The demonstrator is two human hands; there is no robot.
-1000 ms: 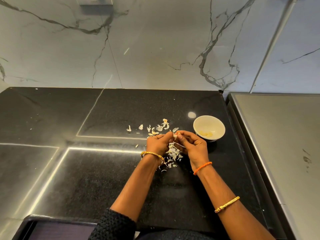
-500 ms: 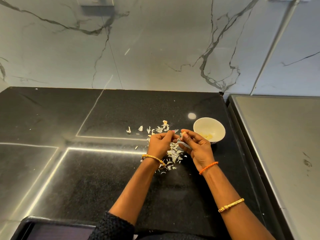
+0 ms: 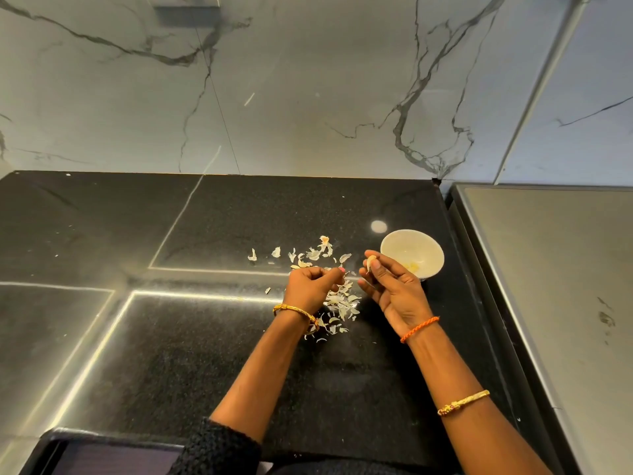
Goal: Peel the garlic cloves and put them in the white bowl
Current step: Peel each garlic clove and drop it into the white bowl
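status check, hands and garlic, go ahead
Right hand pinching garlic clove beside white bowl. Left hand curled over peel scraps, hold unclear. Nothing blocking bowl.

The rear wall [image 3: 291, 97] is pale marble-look slab with dark grey veining and a fine vertical joint left of centre. A grey box-shaped fitting [image 3: 186, 8] is mounted at its top edge, partly cut off. The counter [image 3: 171, 354] is black speckled stone, glossy, with bright linear reflections and a round light spot [image 3: 378, 226]. To the right, a grey metallic surface [image 3: 555, 286] adjoins the counter, showing dark smudges. A metal trim strip [image 3: 541, 84] runs diagonally up the right wall.
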